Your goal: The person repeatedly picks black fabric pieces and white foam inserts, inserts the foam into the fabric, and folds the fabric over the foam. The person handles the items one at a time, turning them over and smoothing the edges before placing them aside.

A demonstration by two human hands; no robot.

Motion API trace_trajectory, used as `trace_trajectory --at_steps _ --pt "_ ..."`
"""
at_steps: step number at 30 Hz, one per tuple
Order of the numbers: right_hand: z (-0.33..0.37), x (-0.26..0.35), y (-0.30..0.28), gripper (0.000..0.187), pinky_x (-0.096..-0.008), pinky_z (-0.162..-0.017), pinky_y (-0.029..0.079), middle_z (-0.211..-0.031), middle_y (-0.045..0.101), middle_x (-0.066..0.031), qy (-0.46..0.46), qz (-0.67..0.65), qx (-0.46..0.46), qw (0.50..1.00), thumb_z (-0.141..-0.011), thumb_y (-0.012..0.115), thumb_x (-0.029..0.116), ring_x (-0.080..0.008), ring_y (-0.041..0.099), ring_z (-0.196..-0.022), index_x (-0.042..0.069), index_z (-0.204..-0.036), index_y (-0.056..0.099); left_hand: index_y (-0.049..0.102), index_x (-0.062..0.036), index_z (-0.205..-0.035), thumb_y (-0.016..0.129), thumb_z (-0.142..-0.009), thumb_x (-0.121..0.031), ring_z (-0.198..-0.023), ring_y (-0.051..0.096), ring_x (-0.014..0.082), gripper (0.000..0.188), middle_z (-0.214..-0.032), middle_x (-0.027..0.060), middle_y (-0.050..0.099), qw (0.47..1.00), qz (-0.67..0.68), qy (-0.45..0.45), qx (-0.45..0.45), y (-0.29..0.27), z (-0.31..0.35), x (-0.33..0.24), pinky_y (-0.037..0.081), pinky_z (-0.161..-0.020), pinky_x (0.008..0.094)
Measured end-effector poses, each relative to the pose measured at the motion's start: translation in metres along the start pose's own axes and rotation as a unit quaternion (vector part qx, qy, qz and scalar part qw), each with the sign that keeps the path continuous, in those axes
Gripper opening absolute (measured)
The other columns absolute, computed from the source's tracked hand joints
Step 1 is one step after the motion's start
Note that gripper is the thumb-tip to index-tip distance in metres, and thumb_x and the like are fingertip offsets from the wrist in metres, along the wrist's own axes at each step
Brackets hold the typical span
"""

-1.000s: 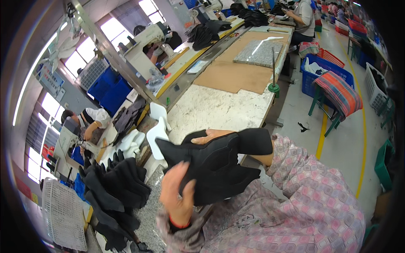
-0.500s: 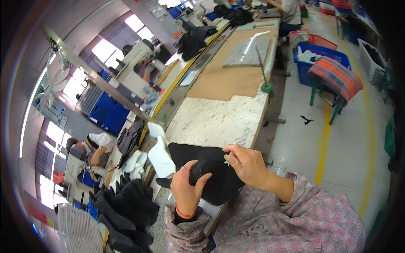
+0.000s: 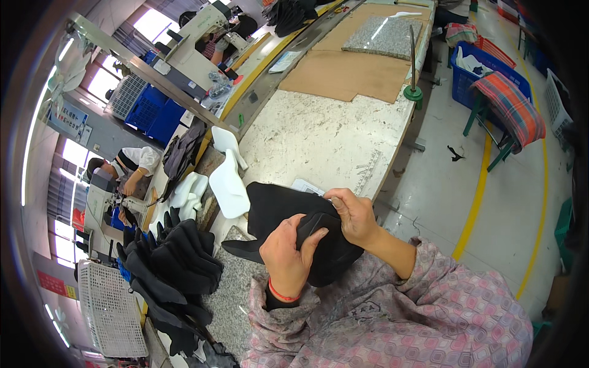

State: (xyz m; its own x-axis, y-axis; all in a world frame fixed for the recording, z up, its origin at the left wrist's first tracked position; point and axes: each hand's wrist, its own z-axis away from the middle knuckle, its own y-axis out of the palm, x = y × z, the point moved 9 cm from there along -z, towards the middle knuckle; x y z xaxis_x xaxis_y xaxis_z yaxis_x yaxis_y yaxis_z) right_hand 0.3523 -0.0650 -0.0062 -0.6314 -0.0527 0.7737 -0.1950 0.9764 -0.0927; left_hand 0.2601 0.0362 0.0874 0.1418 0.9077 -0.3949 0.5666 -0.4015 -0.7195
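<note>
A black piece of thick, smooth cloth is held between my two hands near the table's front end. A narrow tip of it sticks out to the left, below the white form. My left hand is closed round a folded part of the cloth, its thumb pressing from the right. Higher and to the right, my right hand pinches the cloth's edge between thumb and fingers. Just beyond the cloth stands a smooth white curved form. Several black sewn cloth pieces lie heaped to the left.
The long white worktable carries brown cardboard and a speckled stone slab. A green-based upright spike stands at its right edge. A white plastic basket is at left. A cloth-covered stool stands at right. People sit at sewing machines.
My view has shifted, so the table and stool sit higher and farther right. Both hands keep hold of the black cloth; my right hand now grips nearer my left.
</note>
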Motion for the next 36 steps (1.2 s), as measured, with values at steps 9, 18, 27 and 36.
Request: trace_trajectory --at_steps 9,18,27,36 --pt "-0.005 0.013 -0.012 0.012 -0.0350 -0.050 0.047 -0.078 0.064 -0.0163 0.013 -0.003 -0.018 1.000 -0.094 0.057 0.013 -0.0337 0.064 -0.062 0.009 -0.105 0.060 0.063 -0.0019 -0.098 0.079 -0.073 -0.026 -0.072 0.062 0.0327 0.038 -0.082 0.0141 0.064 1.000 -0.012 0.007 -0.006 -0.005 -0.014 -0.008 0.049 -0.064 0.0360" --pt "-0.015 0.006 -0.035 0.014 -0.0352 -0.058 0.049 -0.079 0.064 -0.0189 0.026 -0.039 -0.076 0.996 -0.094 0.054 0.006 -0.0351 0.066 -0.071 0.007 -0.106 0.060 0.063 -0.0005 -0.091 0.083 -0.068 -0.024 -0.067 0.063 0.0301 0.039 -0.075 0.0131 0.064 0.990 -0.095 0.103 0.029 0.010 -0.034 -0.039 0.049 -0.061 0.0341" --pt "0.006 0.036 -0.077 0.015 -0.0319 -0.065 0.050 -0.091 0.062 -0.0122 -0.064 0.050 -0.092 0.992 -0.083 0.068 0.006 -0.0253 0.063 -0.077 0.003 -0.097 0.063 0.065 -0.0017 -0.091 0.083 -0.069 -0.025 -0.067 0.064 0.0297 0.037 -0.077 0.0139 0.064 0.999 0.037 0.000 0.013 0.015 -0.031 -0.011 0.050 -0.060 0.0335" --pt "-0.012 0.055 -0.056 0.022 -0.0302 -0.067 0.048 -0.090 0.061 -0.0125 -0.031 -0.046 -0.034 0.998 -0.078 0.072 0.002 -0.0247 0.060 -0.076 -0.002 -0.098 0.062 0.065 -0.0046 -0.092 0.081 -0.070 -0.028 -0.064 0.064 0.0286 0.036 -0.074 0.0128 0.065 0.999 0.034 -0.003 0.024 0.015 -0.037 -0.019 0.050 -0.058 0.0325"
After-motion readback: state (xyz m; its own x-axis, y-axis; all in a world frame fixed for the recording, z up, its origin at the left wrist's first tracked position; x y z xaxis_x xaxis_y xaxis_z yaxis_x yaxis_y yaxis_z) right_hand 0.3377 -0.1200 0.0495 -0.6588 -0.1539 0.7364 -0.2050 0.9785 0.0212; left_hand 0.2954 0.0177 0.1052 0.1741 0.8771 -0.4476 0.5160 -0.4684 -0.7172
